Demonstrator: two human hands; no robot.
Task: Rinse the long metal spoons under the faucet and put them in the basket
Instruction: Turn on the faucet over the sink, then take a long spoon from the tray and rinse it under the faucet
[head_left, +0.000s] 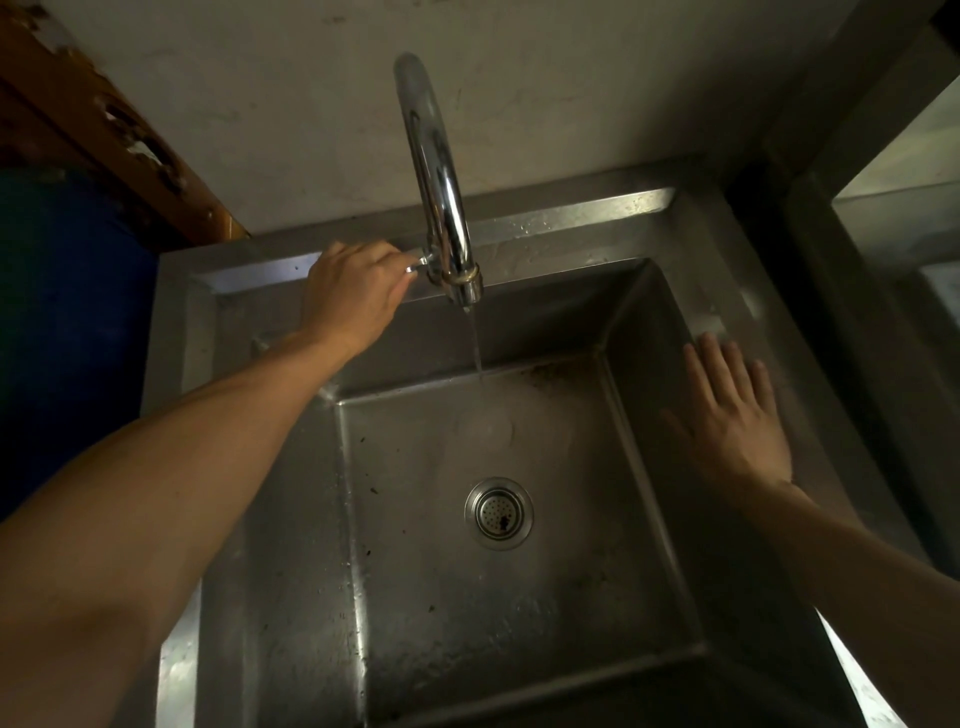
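Observation:
A chrome faucet (441, 171) curves over a steel sink (717, 249). A thin stream of water (475, 343) falls from its spout to the back of the basin. My left hand (353, 291) reaches to the small metal faucet handle (418, 265) on the left of the spout, with its fingers closed around it. My right hand (732, 415) lies flat and open on the sink's right rim, fingers spread, holding nothing. No spoons and no basket are in view.
The basin floor has a round drain strainer (498, 513) at its middle and dark specks of dirt. A blue container (67, 312) stands to the left of the sink. A second steel surface (893, 228) is at the far right.

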